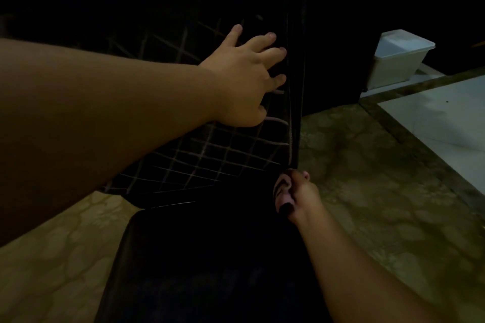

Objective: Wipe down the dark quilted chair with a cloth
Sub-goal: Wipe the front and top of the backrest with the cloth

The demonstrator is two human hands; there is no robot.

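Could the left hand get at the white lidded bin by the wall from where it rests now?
Probably not without moving. The left hand lies spread on the quilted chair back, and the white lidded bin sits beyond the chair's right edge on the floor, past the dark upright frame, which stands between them.

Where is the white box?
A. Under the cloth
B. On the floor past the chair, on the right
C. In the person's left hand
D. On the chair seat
B: the white box sits on the floor to the right, beyond the chair, and neither hand touches it.
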